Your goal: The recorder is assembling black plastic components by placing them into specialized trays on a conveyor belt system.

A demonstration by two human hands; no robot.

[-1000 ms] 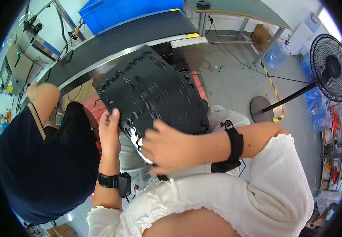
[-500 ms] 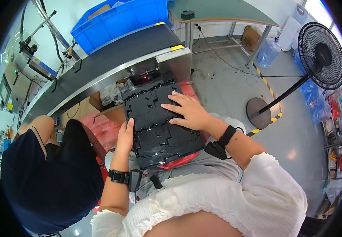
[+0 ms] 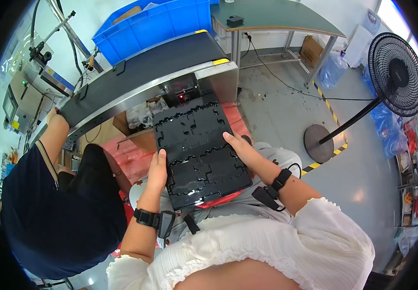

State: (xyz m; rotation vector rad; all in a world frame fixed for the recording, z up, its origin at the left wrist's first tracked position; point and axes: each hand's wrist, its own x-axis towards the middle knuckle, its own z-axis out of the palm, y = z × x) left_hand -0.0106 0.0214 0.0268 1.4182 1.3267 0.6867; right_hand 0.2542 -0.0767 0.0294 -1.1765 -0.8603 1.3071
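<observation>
A black molded plastic tray (image 3: 197,145) with stepped recesses rests over my lap, tilted slightly, its far end close to the conveyor's side. My left hand (image 3: 157,169) grips its left edge, thumb on top and the other fingers mostly hidden beneath. On the opposite edge, my right hand (image 3: 242,149) holds the tray the same way, its thumb laid over the rim. Whether more trays lie stacked under this one, I cannot tell. Red material (image 3: 221,199) shows below the near edge.
Ahead runs a dark conveyor belt (image 3: 155,60), with a blue bin (image 3: 155,29) behind it. A co-worker (image 3: 64,208) sits at my left, one arm reaching to the conveyor. At right stand a black fan (image 3: 396,75) and a green-topped table (image 3: 286,19).
My right hand has moved off the tray's top surface to its right edge and now grips it. The co-worker's arm has reached forward to the conveyor.
</observation>
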